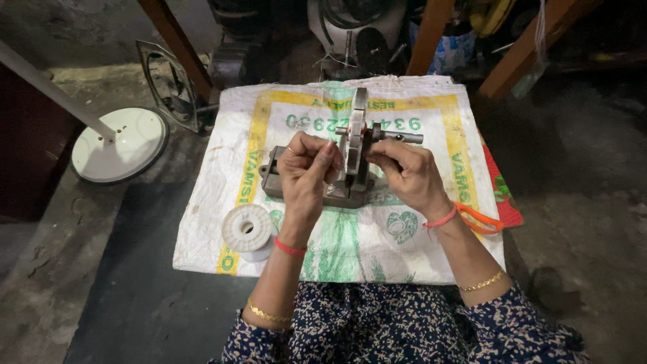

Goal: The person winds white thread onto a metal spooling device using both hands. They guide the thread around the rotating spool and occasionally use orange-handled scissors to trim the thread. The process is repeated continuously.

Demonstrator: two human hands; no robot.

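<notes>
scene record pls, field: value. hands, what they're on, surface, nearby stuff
left hand: fingers pinched at the left face of the toothed metal disc
right hand: fingers at the disc's right side
disc: upright, edge-on to the camera, on a shaft in a grey metal stand
surface: woven plastic sack spread on the floor
nearby: white empty spool on the sack, left of the stand; white round base with pole on the floor, further left
wrists: red thread bands, gold bangles

white spool (248, 229), yellow-bordered white sack (377, 243)
</notes>
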